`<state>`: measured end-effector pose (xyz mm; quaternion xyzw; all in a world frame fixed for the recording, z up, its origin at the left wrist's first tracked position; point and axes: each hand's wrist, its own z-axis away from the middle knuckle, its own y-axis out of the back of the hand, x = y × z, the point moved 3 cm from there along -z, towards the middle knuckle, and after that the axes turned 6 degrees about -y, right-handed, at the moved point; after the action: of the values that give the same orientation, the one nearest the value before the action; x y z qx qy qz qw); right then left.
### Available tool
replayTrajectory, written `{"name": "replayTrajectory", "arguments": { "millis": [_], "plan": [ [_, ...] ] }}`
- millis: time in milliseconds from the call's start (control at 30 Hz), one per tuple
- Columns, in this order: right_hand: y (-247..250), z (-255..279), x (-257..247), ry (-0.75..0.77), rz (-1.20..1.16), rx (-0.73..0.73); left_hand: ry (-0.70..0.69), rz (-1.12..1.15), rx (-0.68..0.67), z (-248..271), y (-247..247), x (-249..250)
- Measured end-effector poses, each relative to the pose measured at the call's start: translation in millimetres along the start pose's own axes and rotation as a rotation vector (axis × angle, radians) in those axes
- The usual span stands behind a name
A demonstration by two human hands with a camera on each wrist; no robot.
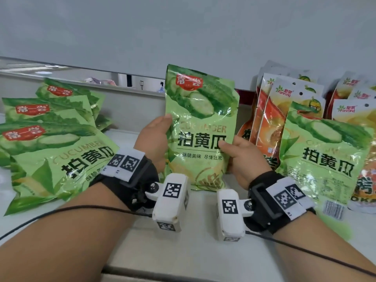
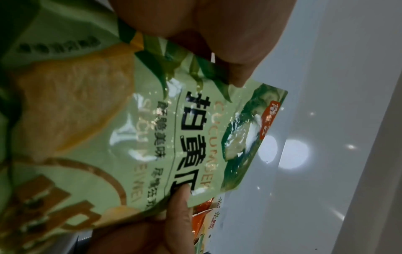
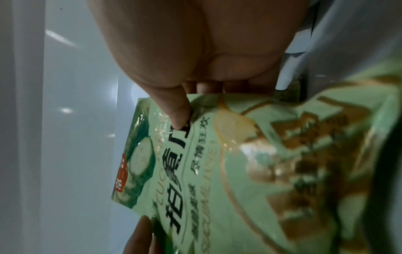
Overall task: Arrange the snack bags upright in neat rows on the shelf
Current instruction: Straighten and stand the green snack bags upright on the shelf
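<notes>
Pinching the upright bag [image 1: 200, 127] at its side edges, left hand [image 1: 154, 139] and right hand [image 1: 242, 157] held it; it looked light, crinkly, slippery.

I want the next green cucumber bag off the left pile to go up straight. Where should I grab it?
Probably by both side edges at mid-height, as the left hand and right hand pinch the upright bag; the pile's top bag lies flat, face up.
</notes>
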<state>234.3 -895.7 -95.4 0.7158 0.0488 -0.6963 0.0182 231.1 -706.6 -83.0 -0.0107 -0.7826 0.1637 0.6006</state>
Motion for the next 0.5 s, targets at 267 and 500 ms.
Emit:
{"name": "replayTrajectory", "arguments": {
  "millis": [267,500],
  "plan": [
    [5,-6,-5,0.07,-0.222,0.051,0.149,-0.098,-0.227,9,-6,-13],
    [-8,6,-1,-0.078,-0.026,-0.152,0.096,0.009,-0.125,1,2,-8]
  ]
}}
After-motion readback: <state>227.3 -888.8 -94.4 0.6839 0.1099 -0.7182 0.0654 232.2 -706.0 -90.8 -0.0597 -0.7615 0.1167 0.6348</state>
